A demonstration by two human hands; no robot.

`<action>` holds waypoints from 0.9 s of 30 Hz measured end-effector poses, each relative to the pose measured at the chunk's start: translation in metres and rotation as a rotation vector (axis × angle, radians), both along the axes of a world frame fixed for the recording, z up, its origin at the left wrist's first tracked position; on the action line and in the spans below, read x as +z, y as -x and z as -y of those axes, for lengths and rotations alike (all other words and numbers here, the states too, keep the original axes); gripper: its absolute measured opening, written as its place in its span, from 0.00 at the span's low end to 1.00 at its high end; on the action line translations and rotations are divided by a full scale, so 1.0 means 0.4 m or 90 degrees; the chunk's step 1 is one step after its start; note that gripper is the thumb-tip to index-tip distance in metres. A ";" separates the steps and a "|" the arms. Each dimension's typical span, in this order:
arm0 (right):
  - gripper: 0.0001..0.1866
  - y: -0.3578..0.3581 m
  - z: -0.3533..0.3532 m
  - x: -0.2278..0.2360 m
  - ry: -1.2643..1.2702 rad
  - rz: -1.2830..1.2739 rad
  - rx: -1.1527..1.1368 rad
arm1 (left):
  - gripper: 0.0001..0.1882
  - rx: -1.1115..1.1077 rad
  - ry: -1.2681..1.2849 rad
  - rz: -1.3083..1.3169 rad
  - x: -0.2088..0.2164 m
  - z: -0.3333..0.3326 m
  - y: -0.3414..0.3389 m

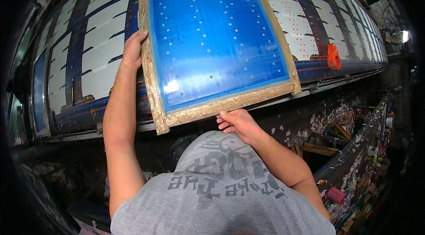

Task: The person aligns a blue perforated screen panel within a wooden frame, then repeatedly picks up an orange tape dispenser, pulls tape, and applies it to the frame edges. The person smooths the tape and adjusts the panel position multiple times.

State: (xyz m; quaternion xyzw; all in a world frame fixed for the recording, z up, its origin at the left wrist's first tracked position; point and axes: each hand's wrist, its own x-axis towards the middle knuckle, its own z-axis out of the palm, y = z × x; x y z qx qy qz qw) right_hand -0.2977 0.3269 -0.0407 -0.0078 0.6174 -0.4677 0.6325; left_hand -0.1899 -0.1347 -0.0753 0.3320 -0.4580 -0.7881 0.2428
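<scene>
A screen-printing frame (230, 102) is in front of me, its worn wooden rails around a shiny blue mesh (217, 27) dotted with small pale spots in rows. It lies at a slight tilt over the long printing table, and its near rail reaches past the table's front edge. My left hand (133, 51) is closed around the left rail, the fingers partly hidden behind the wood. At the middle of the near rail, my right hand (239, 123) grips with the thumb against the wood and the fingers curled below it.
White pieces (104, 35) lie in rows along the dark table, those on the right carrying red dots. An orange plastic piece (334, 56) stands at the table's right front edge. Another blue screen (40, 95) rests at far left. Paint-spattered scraps and a pink container (336, 195) lie lower right.
</scene>
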 end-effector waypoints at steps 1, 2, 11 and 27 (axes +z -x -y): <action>0.18 0.005 -0.004 0.000 -0.004 -0.022 0.021 | 0.25 0.010 0.018 0.016 0.005 -0.004 -0.002; 0.18 0.011 -0.012 0.001 -0.008 -0.042 0.043 | 0.25 0.024 0.034 0.039 0.012 -0.013 -0.003; 0.16 0.091 -0.234 -0.008 0.062 -0.143 -0.089 | 0.26 0.214 0.255 0.237 0.063 -0.058 -0.091; 0.09 0.525 -0.440 0.045 0.027 -0.727 -0.262 | 0.22 0.338 0.440 0.099 0.340 -0.392 -0.242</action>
